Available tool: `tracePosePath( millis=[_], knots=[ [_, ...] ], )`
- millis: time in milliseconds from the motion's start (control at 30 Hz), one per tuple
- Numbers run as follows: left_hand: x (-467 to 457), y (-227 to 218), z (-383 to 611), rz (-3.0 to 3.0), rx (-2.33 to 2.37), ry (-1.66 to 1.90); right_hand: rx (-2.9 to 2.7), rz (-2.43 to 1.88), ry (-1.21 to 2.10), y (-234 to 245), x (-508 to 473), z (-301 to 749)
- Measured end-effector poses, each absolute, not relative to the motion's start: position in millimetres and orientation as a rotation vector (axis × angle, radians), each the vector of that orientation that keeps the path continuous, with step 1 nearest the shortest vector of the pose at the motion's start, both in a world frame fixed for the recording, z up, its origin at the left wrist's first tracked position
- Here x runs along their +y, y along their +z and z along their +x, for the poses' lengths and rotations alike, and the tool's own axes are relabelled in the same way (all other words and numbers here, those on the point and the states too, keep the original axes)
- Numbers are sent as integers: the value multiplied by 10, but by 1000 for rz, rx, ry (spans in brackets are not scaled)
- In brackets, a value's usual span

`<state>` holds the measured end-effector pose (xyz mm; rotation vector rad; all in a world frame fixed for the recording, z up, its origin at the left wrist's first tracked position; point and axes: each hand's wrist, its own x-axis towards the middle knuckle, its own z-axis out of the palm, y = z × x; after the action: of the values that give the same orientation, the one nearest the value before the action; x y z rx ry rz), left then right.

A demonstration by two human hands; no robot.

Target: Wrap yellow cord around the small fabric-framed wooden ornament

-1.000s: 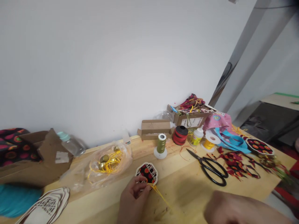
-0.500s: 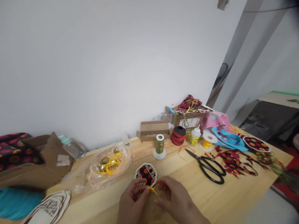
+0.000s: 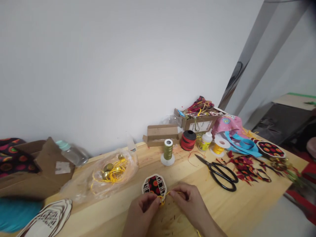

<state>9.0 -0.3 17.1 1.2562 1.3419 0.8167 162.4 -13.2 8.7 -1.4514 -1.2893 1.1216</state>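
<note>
A small wooden ornament [image 3: 154, 185] with a lattice edge and dark floral fabric lies on the table just beyond my hands. At its near edge a yellow cord [image 3: 162, 200] forms a small loop or knot. My left hand [image 3: 144, 209] is closed, thumb and forefinger pinching the cord against the ornament's edge. To the right, my right hand [image 3: 189, 200] pinches a strand of the same cord between thumb and forefinger. The strand runs across the short gap between both hands. More yellow cord shows below my right wrist.
Black scissors [image 3: 219, 172] lie to the right, beside fabric scraps [image 3: 249, 168]. Behind stand a green thread spool [image 3: 168, 153], red cord [image 3: 188, 140], a glue bottle [image 3: 205, 141] and yellow cord spool [image 3: 219, 147]. Leftward are a plastic bag [image 3: 98, 191] with bells and stacked wooden pieces [image 3: 53, 219].
My right hand has closed on a strand of the yellow cord and draws it out to the right. The cord now shows a loop at the ornament's edge. The view has shifted slightly.
</note>
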Motion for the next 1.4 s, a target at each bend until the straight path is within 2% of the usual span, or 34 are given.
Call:
tracePosePath(
  millis=[200,567,833,933,1033,1167,1400],
  knots=[
    [2,169,182,1103,1246,871,-1196,-1407,1354,122,-211,1602],
    [30,150,223,791,1163,901,-1869,-1402,770,120,-293,1784],
    [32,164,231,803,1254,910,-1929,-1440,698,131,-313,1773],
    [34,177,225,823,1247,915,-1751,-1506,768,86,-269,1739],
    [39,205,214,842,1241,910,-1578,-1379,892,15,-189,1687],
    [55,241,203,870,1226,917,-1556,-1206,994,4,-66,1630],
    [67,223,148,885,1241,948,-1523,-1178,1232,95,52,1616]
  ],
)
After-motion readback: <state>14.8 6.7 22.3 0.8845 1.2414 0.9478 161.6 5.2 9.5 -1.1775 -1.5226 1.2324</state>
